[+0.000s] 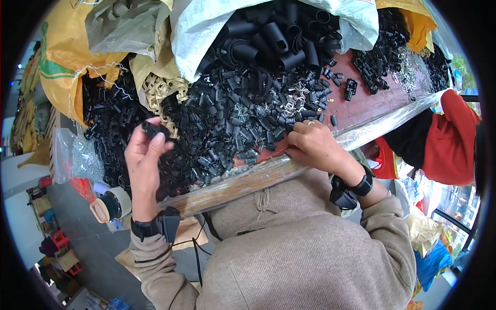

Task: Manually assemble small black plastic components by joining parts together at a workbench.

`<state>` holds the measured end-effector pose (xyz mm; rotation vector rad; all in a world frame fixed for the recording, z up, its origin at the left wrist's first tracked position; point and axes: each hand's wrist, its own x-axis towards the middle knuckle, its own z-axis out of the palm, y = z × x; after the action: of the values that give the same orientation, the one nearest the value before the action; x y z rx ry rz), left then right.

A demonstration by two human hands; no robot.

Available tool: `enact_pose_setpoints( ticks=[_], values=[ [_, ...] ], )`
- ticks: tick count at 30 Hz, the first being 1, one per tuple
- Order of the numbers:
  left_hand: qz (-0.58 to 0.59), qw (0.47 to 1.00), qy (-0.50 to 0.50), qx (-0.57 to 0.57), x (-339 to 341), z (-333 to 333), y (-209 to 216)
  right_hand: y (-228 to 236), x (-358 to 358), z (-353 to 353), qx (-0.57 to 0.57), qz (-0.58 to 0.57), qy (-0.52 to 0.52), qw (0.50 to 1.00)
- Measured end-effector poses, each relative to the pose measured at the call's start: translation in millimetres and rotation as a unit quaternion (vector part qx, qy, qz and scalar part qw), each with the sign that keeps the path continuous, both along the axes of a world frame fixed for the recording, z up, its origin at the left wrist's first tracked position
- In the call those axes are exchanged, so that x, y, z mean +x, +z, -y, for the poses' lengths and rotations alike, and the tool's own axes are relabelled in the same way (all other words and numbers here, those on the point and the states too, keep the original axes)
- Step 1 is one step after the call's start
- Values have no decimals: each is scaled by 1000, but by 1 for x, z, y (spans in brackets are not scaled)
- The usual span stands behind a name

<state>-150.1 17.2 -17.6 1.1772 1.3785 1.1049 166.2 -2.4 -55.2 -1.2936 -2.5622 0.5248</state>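
My left hand [142, 160] is raised over the left part of the table, thumb and fingers closed round a small black plastic part [154, 130]. At the table's front edge, my right hand [316, 145] is closed with its fingers bent down. Whatever it pinches, if anything, is hidden by the fingers. A wide heap of small black plastic pieces [212, 111] spreads between and beyond both hands. Beige plastic pieces [157, 93] lie beyond my left hand, and small metal pieces [294, 103] are scattered in the heap beyond my right.
A pale sack [191, 36] spills large black tubes [274, 39] at the back. Yellow sacks [62, 57] stand far left. Assembled black parts [369, 75] and metal pieces [411, 72] lie at right. A wooden edge [232, 188] runs before me; a cup [116, 204] stands at left.
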Motion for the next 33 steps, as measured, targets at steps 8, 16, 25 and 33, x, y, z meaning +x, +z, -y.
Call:
enact_pose_setpoints(
  ticks=[8,16,25,33],
  values=[
    [337,913,-139,-184,37,14,-4,-7,-2,-8,-48,-4,30,998],
    [395,855,-173,-289,58,23,-19,0,-10,-17,-122,30,79,989],
    [367,856,-183,-315,66,28,-24,-1,-16,-18,-52,115,178,976],
    [284,886,-235,-283,91,20,-23,-2,-16,-27,-91,-169,76,978]
  ],
)
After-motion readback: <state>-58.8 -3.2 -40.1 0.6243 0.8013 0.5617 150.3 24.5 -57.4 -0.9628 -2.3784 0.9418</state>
